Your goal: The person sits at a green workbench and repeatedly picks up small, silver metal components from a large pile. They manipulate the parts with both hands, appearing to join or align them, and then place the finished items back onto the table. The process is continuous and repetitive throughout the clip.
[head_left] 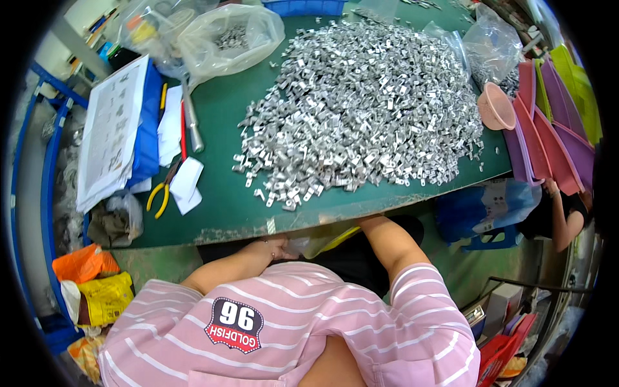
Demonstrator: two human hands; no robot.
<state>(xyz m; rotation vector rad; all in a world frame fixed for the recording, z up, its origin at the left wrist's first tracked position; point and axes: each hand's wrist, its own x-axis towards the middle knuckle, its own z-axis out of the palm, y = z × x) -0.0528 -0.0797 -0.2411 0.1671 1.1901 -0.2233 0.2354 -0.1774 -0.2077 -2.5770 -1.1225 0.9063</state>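
Below the table's front edge, my left hand (277, 248) is closed at the near side of a translucent plastic bag (302, 246). A yellow strip (340, 238) runs along the bag's right side; whether it belongs to the bag I cannot tell. My right forearm (387, 242) reaches under the table edge, and the right hand with its fingers is hidden there. On the green table (216, 129) above my hands lies a wide heap of small silvery metal brackets (367, 109), with some loose ones along its near edge.
Yellow-handled pliers (158, 197), a red-handled tool (184, 129) and a blue tray (147, 138) with papers lie left. Open plastic bag (193, 48) stands behind them. A pink bowl (495, 108) and stacked coloured bins (548, 142) are right, near another person's arm (563, 226).
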